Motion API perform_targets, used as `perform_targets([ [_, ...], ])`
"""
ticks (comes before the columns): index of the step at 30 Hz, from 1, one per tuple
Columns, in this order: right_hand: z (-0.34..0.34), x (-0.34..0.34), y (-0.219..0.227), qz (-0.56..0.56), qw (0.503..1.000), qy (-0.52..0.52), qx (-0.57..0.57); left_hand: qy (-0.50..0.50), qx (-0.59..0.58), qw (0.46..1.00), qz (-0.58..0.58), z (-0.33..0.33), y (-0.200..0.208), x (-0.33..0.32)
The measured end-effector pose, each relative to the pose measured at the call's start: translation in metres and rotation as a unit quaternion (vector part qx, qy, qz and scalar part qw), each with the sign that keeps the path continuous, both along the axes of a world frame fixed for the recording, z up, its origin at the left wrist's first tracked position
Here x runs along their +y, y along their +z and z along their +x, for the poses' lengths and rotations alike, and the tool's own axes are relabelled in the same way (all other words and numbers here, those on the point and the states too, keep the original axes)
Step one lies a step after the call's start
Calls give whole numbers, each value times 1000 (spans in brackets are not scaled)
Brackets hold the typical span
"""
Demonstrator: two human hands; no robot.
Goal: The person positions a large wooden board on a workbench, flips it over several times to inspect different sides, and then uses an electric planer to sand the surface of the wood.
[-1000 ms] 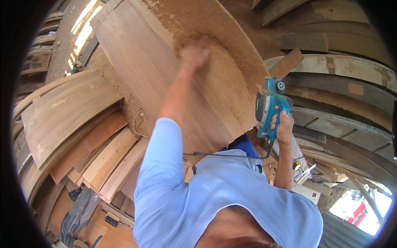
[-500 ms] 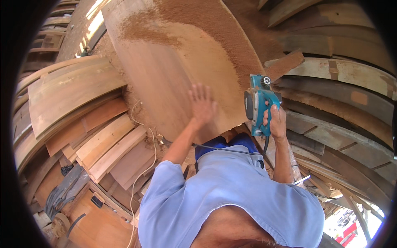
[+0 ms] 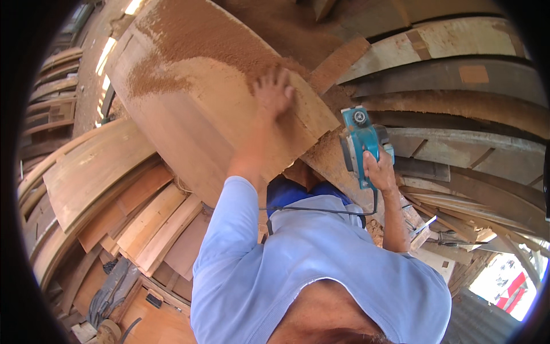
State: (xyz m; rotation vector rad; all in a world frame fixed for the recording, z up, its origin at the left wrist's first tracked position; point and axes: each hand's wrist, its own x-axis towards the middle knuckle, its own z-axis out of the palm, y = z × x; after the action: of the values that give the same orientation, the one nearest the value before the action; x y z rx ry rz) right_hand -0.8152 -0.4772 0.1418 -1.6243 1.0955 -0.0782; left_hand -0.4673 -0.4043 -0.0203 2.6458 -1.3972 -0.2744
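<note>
My right hand [image 3: 379,170] is wrapped round the handle of a teal electric planer [image 3: 360,143], held up beside the right edge of a broad wooden board [image 3: 212,123]. The planer's black cord [image 3: 321,211] runs across the front of my body. Flat on the board, fingers spread, lies my left hand [image 3: 275,92], at the edge of a thick layer of reddish-brown sawdust [image 3: 195,34]. The sawdust covers the board's far part, and the nearer wood is bare. My left forearm is slightly blurred.
Stacked planks [image 3: 103,178] stand on the left, with a coiled dark cable [image 3: 106,298] lower down. Long boards [image 3: 458,106] lean in rows on the right. A short sawdust-covered wood piece [image 3: 342,66] lies beyond the board's right edge.
My left hand has slid forward over the board to the sawdust's edge. The view has shifted, so the board appears farther left. The planer stays in my right hand.
</note>
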Motion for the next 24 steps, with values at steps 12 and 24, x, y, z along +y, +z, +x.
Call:
perform_targets([
  [12, -89, 12, -81, 47, 987, 144, 58, 214, -6, 977, 22, -50, -4, 177],
  [24, -51, -21, -73, -28, 920, 315, 233, 701, 200, 680, 79, -77, -9, 411],
])
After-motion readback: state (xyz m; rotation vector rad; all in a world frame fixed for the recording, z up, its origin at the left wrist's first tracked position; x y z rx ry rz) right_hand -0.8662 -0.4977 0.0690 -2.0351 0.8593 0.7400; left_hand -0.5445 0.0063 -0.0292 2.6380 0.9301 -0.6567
